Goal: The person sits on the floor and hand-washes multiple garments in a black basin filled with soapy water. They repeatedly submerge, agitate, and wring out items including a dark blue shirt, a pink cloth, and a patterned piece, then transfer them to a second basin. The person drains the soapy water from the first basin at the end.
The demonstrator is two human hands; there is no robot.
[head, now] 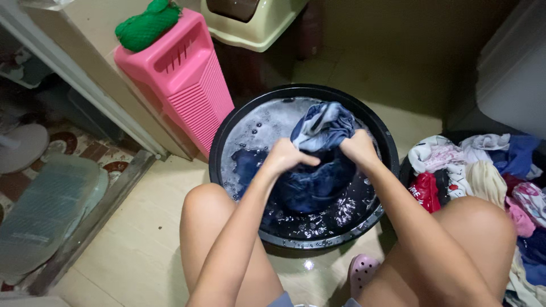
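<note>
A round black basin (pixel 223 136) of soapy water sits on the floor between my knees. A wet dark blue garment (pixel 318 182) lies in it, with one bunched end lifted above the water. My left hand (pixel 284 156) grips the cloth from the left. My right hand (pixel 358 146) grips it from the right, close to the other hand. Both fists are closed on the fabric over the middle of the basin.
A pink washboard (pixel 182 79) leans against the wall behind the basin, with a green mesh scrubber (pixel 147 24) on top. A pile of mixed clothes (pixel 483 170) lies at the right. A pink clog (pixel 362 272) is on the wet tiled floor below the basin.
</note>
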